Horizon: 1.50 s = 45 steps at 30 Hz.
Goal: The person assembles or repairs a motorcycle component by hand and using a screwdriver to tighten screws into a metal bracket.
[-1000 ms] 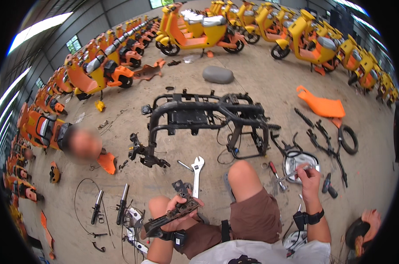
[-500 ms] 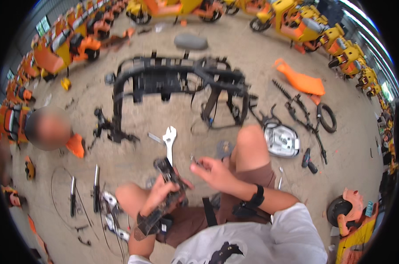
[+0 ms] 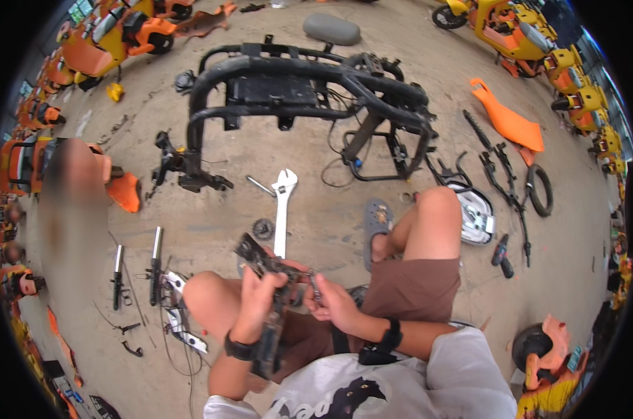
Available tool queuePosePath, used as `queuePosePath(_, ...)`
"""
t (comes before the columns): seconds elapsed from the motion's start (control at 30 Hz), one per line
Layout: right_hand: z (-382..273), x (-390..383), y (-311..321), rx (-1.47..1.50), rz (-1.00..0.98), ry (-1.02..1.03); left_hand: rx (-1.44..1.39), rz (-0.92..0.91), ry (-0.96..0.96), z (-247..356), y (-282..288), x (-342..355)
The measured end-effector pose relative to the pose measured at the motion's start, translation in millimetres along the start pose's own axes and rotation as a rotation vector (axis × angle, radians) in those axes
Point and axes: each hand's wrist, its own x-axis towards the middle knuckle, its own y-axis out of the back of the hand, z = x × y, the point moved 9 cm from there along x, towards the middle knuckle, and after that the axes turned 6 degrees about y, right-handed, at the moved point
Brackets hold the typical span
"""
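Over my lap, my left hand (image 3: 259, 297) is wrapped round a long, dark, dirty metal bracket (image 3: 252, 250). The bracket slants from above my left knee down toward my shirt. My right hand (image 3: 336, 306) is closed on a small, shiny metal piece (image 3: 316, 285), held between thumb and fingers against the right side of the bracket. Its exact kind is too small to tell. Just beyond my hands a large adjustable wrench (image 3: 282, 213) lies on the floor, jaw pointing away from me. A dark toothed gear (image 3: 263, 228) lies left of its handle.
A black scooter frame (image 3: 274, 70) lies ahead. On the right are an orange panel (image 3: 508, 122), a tire (image 3: 540, 190) and a power drill (image 3: 501, 255). Fork tubes (image 3: 156, 269) and cables lie left. A blurred person (image 3: 75, 188) is far left. Scooters (image 3: 498, 35) line the edges.
My right hand has moved left with the small metal piece, bringing it from apart to against the bracket. My left hand keeps its hold. The whole view has shifted.
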Motion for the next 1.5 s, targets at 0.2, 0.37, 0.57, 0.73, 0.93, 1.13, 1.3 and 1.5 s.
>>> queuePosePath(0.2,-101.3,-8.9,13.0,-0.628,0.205,0.478,0.168,-0.187,-0.022,8.3,-21.6,-10.6)
queuePosePath(0.37,-161.7,-36.9,-32.2,-1.264,-0.011,0.883,0.249,-0.247,0.03,-4.5,-31.5,-11.2)
queuePosePath(0.57,-155.8,-33.6,-51.3,-1.517,-0.187,1.112,0.269,-0.241,0.043,-12.9,-31.8,-9.6)
queuePosePath(0.73,-145.1,-29.9,-49.8,-1.488,-0.213,1.196,0.247,-0.119,0.069,-12.7,-26.7,-10.3)
queuePosePath(0.93,-144.2,-22.4,-47.9,-1.426,-0.151,1.198,0.27,-0.076,0.076,-18.0,-17.7,-9.9)
queuePosePath(1.13,-141.1,-15.6,-39.9,-1.428,-0.189,1.112,0.264,-0.096,0.151,-21.6,-20.5,-6.9)
queuePosePath(1.3,-144.0,-22.7,-43.3,-1.434,-0.26,1.14,0.224,-0.14,0.203,-25.7,-20.6,-6.6)
queuePosePath(1.5,-134.1,-22.3,-41.5,-1.587,-0.284,1.126,0.16,-0.27,0.23,-27.3,-30.2,-6.0)
